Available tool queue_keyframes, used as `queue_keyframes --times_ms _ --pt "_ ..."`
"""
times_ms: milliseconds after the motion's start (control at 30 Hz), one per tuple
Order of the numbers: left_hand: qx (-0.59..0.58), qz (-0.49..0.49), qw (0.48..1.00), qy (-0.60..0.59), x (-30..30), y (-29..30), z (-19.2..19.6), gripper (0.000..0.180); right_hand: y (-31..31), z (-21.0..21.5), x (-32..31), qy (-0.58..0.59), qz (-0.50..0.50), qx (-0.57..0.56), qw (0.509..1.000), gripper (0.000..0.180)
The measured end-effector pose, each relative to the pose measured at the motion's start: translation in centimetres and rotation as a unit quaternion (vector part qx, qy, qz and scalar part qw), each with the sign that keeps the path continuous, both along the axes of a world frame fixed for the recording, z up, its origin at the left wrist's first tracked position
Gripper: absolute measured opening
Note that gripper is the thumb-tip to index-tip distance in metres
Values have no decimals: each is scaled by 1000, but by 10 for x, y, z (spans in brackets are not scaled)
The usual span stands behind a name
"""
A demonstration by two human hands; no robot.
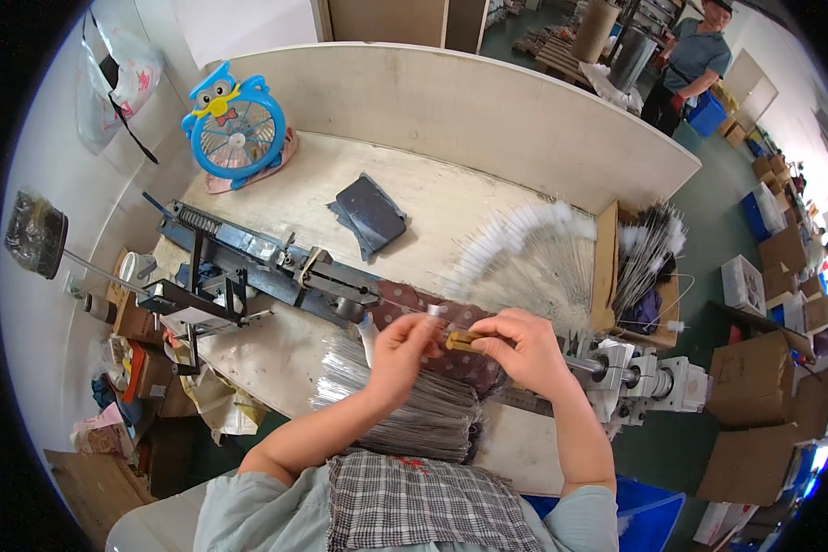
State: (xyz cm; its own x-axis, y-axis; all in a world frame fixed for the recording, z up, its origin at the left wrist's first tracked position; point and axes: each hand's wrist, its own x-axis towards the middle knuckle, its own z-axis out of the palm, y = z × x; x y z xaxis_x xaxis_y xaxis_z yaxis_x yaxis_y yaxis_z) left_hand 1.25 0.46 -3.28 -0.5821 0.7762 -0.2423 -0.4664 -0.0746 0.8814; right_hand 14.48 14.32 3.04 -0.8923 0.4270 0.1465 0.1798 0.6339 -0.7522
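My left hand (407, 348) is closed in a pinch at the middle of the bench, with a small white piece (435, 311) at its fingertips; its exact kind is too small to tell. Close beside it, my right hand (524, 351) grips a short brass-coloured tool (463, 341) between thumb and fingers. Both hands are above a dark red polka-dot cloth (465, 317). Under my left forearm lies a thick bundle of thin metal wires (423, 419). A long blue metal fixture (267, 262) with a clamp reaches toward the hands from the left.
White-tipped wires (534, 253) fan out at the right, beside a cardboard box (605, 267) holding more. A motorised spindle (644, 377) is at the right edge. A dark folded cloth (371, 212) and blue toy-shaped fan (239, 129) lie farther back. A person (695, 69) stands beyond the partition.
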Motion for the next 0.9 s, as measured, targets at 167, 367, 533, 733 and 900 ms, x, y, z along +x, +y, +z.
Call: queue_keyframes --times_ms 167,367,533,733,900 --pt "17 93 996 -8 -19 -16 4 16 -12 6 -40 91 -68 198 974 12" --pt "-3 62 994 -87 -23 -14 11 18 -25 -12 -83 67 -34 197 977 12" --pt "9 17 999 -42 -25 -21 5 26 -26 -4 -80 -2 -36 43 998 16" --pt "30 39 985 -166 -28 -15 12 45 -37 -4 -80 -19 -78 84 993 22" --pt "117 88 963 -227 -21 -15 15 36 -65 -10 -88 52 -109 243 962 28"
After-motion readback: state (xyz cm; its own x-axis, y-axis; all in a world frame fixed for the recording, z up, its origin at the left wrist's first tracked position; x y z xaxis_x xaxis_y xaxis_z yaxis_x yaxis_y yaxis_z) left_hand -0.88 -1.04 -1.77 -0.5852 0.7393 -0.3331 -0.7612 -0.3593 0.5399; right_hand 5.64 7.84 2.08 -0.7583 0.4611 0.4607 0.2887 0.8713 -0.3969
